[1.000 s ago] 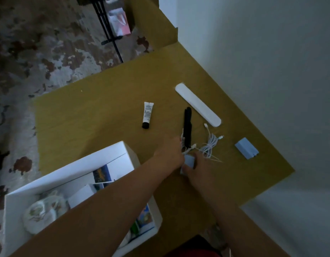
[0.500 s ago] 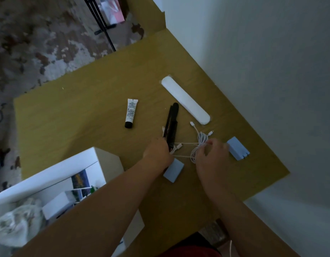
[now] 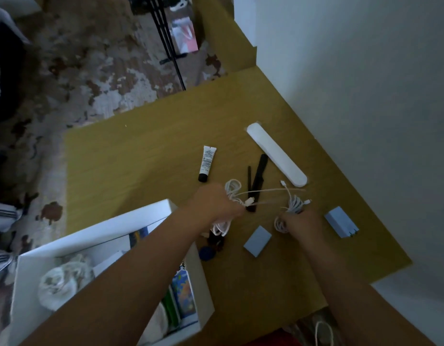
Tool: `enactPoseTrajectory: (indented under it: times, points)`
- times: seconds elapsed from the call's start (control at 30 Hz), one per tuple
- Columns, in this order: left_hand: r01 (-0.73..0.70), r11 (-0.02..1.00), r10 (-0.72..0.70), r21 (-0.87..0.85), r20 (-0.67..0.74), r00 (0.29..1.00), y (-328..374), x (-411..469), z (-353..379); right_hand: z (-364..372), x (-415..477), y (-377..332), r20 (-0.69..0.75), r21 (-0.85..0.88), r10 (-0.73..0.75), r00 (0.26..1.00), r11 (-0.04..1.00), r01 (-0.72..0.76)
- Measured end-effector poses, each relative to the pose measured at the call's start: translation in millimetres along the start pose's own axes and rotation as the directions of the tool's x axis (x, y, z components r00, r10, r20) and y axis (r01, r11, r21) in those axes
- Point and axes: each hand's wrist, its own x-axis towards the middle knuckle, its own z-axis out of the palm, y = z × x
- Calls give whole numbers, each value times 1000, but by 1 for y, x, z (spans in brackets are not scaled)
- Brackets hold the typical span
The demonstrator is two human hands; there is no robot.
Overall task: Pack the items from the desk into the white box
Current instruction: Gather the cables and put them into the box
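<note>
Your left hand (image 3: pixel 213 204) and right hand (image 3: pixel 302 224) each clench white cable (image 3: pixel 294 203) coils above the desk (image 3: pixel 141 156).

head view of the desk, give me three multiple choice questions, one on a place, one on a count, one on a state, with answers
1. Where does the white box sit relative to the long white case?
A. lower left of it
B. directly behind it
C. on top of it

2. How many small light blue blocks lie on the desk?
A. one
B. two
C. four

3. What are the hands doing?
A. resting flat on the desk
B. both gripping white cable
C. lifting the tube

Answers:
1. A, the box stands at the near left corner while the case lies far right by the wall.
2. B, one block lies between the forearms and another to the right.
3. B, the left hand and right hand each close on bunches of white cable, with strands stretched between them.
</note>
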Motion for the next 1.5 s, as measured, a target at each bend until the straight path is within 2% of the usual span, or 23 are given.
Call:
enactPoseTrajectory:
  times: [0.07, 0.13, 0.27, 0.4, 0.5, 0.6, 0.73, 0.9, 1.03, 1.1, 1.17, 1.23, 1.27, 1.33, 1.37, 1.4, 1.43, 1.5]
  points:
    - [20, 989, -10, -149, 67, 998, -9, -10, -12, -6, -4, -8, -10, 72, 63, 998, 996, -62]
    - [8, 974, 9, -224, 75, 997, -20, -20, -23, -11, -14, -17, -51, 151, 46, 998, 988, -38]
    - [-61, 924, 83, -377, 42, 996, -48, -41, -43, -12, -48, -35, -189, 295, -41, 981, 950, 97]
    - [-160, 882, 140, -443, -77, 987, -81, -63, -65, 1, -90, -62, -203, 306, -184, 962, 921, 241]
    - [-178, 854, 105, -489, -174, 979, -111, -77, -82, 18, -118, -85, -187, 240, -300, 935, 909, 340]
    - [-164, 817, 35, -553, -235, 971, -146, -89, -97, 44, -141, -107, -100, 239, -390, 916, 884, 402]
    - [-128, 821, -72, -557, -323, 944, -197, -105, -108, 88, -168, -128, 6, 239, -496, 868, 844, 481]
    - [-61, 780, -228, -623, -374, 899, -251, -121, -107, 140, -187, -135, 179, 111, -712, 679, 700, 705]
    - [-54, 732, -340, -679, -433, 835, -280, -133, -103, 176, -194, -126, 350, 7, -711, 610, 653, 757]
    - [-62, 696, -398, -716, -456, 796, -291, -139, -102, 192, -195, -120, 462, -67, -698, 546, 587, 807]
    - [-74, 665, -433, -744, -464, 773, -300, -145, -100, 209, -194, -114, 563, -155, -689, 456, 454, 877]
    - [-79, 651, -446, -755, -464, 765, -307, -151, -97, 224, -195, -109, 567, -238, -734, 373, 287, 928]
    - [-75, 649, -450, -757, -461, 765, -309, -153, -96, 230, -196, -107, 556, -269, -773, 306, 181, 946]
    - [-61, 653, -452, -755, -453, 768, -314, -158, -92, 241, -196, -102, 557, -263, -826, 94, -68, 962]
    - [-55, 654, -453, -754, -449, 770, -316, -159, -90, 245, -195, -98, 552, -238, -834, -11, -170, 956]
    - [-51, 653, -452, -755, -444, 774, -317, -160, -88, 247, -195, -95, 550, -218, -831, -83, -238, 946]
    - [-46, 654, -450, -755, -437, 779, -319, -161, -86, 249, -194, -91, 561, -207, -821, -108, -265, 942]
    - [-34, 657, -444, -753, -422, 791, -320, -162, -82, 253, -190, -84, 602, -234, -797, -53, -240, 942]
